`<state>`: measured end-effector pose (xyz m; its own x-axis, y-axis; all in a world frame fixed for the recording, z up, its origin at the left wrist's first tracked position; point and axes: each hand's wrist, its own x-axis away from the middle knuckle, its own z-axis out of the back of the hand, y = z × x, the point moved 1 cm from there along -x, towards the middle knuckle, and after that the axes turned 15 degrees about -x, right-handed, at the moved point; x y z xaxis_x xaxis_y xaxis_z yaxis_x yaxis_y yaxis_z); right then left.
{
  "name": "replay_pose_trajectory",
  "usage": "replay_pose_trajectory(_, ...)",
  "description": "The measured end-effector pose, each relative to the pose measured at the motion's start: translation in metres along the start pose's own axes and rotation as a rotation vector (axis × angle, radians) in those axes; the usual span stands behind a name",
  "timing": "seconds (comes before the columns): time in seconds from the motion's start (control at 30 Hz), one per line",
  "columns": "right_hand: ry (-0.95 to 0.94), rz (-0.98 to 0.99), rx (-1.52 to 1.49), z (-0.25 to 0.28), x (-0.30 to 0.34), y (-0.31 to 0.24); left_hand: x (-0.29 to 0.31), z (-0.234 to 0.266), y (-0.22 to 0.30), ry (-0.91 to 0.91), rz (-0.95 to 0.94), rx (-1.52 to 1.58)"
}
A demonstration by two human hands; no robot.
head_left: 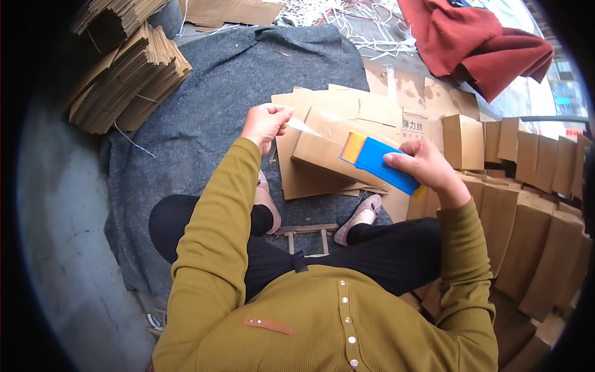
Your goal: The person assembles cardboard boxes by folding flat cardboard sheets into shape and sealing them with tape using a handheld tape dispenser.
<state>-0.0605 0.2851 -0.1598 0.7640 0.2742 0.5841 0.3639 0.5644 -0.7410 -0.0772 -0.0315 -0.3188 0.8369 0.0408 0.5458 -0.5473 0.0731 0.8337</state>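
"Count of things held?"

"Two, one in each hand. By the left hand [266,127] a single thin, pale strip [302,128] is pinched, the grip closed on it at thumb and forefinger. By the right hand [424,164] one block-shaped tool [379,166], smooth and blue with orange-yellow ends, is clasped, the grip clamped around it."

"And where is that tool held?"

"Over the right part of one long brown carton [328,154], by which flat cardboard sheets [294,181] are partly covered. Whether the carton is touched by tool or strip cannot be told."

"How many sheets?"

"Several, stiff and straight-edged, unevenly fanned; an exact number cannot be given. Beneath them one grey cloth [217,93], felt-like and wrinkled, is spread."

"Anything else to be counted?"

"Two pink shoes [372,203] are seen near the sheets. At the upper left, at least two bundles of flattened cardboard [133,80] are stacked, their edges layered. At the right, more than ten box-shaped cartons [517,217] are packed in rows. One red cloth [474,43], thickly folded, is heaped beside tangled, narrow white bands [347,25]."
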Motion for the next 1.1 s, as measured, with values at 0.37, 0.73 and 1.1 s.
replay_pose_trajectory(0.37, 0.053, -0.144, 0.344, -0.024, -0.061, -0.018, -0.035, 0.008, -0.049, -0.028, 0.06, 0.072)
replay_pose_trajectory(0.73, 0.052, -0.137, 0.527, -0.055, -0.076, -0.033, -0.051, -0.035, -0.097, 0.063, 0.152, 0.214)
replay_pose_trajectory(1.1, 0.114, -0.142, 0.417, -0.065, -0.071, -0.033, -0.062, -0.066, -0.133, 0.264, 0.033, 0.072)
